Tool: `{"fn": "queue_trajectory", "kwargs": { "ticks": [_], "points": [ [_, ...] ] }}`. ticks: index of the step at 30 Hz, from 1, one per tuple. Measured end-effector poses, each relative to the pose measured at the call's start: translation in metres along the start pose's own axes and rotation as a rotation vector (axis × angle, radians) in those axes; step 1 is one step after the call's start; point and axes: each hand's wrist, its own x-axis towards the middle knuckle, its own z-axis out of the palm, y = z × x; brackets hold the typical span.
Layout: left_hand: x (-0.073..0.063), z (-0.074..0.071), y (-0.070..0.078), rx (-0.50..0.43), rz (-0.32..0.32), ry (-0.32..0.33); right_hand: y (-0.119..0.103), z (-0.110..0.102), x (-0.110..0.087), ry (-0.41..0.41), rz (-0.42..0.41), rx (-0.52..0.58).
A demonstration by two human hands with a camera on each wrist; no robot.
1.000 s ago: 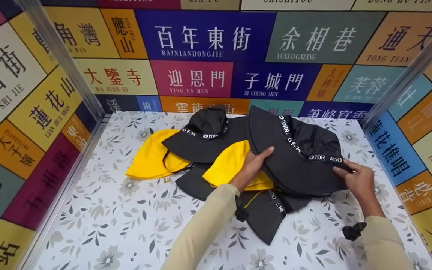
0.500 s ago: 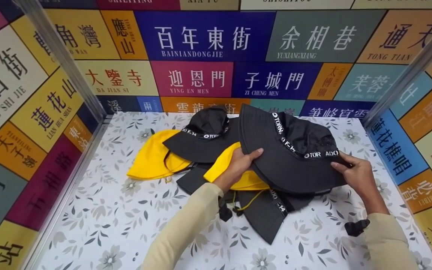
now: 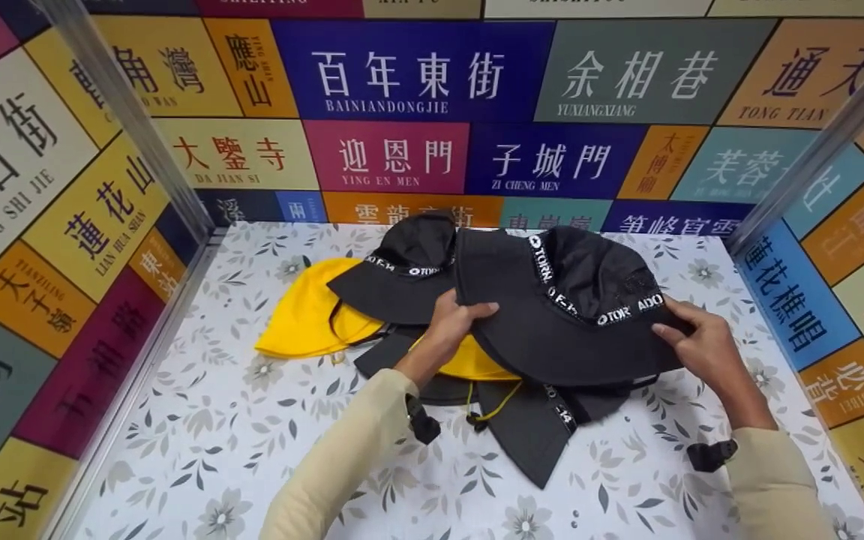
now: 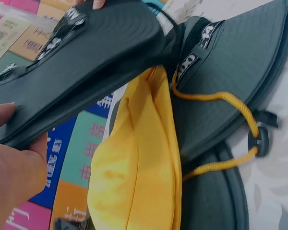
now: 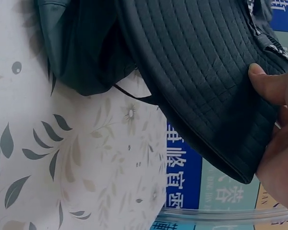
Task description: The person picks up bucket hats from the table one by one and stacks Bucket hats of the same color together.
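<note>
A black bucket hat (image 3: 552,337) with white lettering on its band is held up at a tilt between both hands. The left hand (image 3: 449,324) pinches the left side of its brim, thumb on top. At the right end of the brim, the right hand (image 3: 706,346) grips the edge near the lettered band. Under the raised hat lies a yellow hat (image 4: 134,158), partly covered, with a yellow cord and a black cord stopper (image 4: 259,142). Beneath that, another black hat (image 3: 529,439) rests on the table, its brim pointing toward the wearer.
To the left, a black bucket hat (image 3: 409,259) overlaps a yellow hat (image 3: 308,315). The hats lie on a white tabletop (image 3: 214,420) printed with leaves and flowers. Colourful panels with lettering (image 3: 402,75) stand at the back and both sides.
Both hands have shifted left with the held black hat, the left hand farther. The hat's left side has come down, covering more of the yellow hat below it.
</note>
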Motion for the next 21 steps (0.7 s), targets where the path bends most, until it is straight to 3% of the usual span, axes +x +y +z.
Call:
{"fn": "queue_trajectory", "kwargs": {
  "ticks": [11, 15, 21],
  "points": [
    [-0.004, -0.024, 0.004, 0.023, 0.011, 0.051, -0.013, 0.004, -0.004, 0.007, -0.113, -0.005],
    [-0.008, -0.037, 0.002, 0.036, 0.022, 0.059, -0.018, 0.006, -0.005, -0.044, -0.133, 0.001],
    [-0.020, -0.055, 0.000, 0.074, 0.028, 0.008, -0.028, 0.007, -0.008, -0.142, -0.099, -0.012]
  ]
}}
